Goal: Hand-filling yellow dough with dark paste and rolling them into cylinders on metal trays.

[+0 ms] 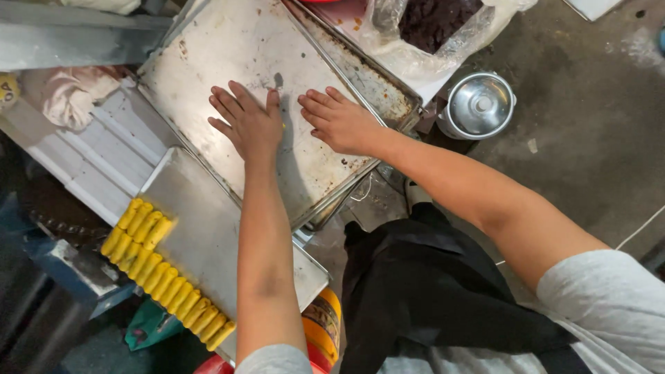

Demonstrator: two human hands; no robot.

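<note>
My left hand (249, 123) lies flat, fingers spread, on a large worn metal baking tray (228, 55). My right hand (337, 119) rests palm down on the same tray, just to the right, fingers pointing left toward the other hand. Something small and yellow seems to sit under the left palm, mostly hidden. A second metal tray (201, 221) lies lower left, with rows of yellow dough sticks (163, 273) lined along its left edge. Another stained tray (388, 97) pokes out beneath the large one.
A clear plastic bag of dark filling (433, 24) sits at the top. A shiny metal lidded pot (479, 105) stands on the grey floor at right. A crumpled cloth (69, 93) and a white ribbed panel (104, 159) lie at left. A yellow-red container (322, 329) stands below the tray.
</note>
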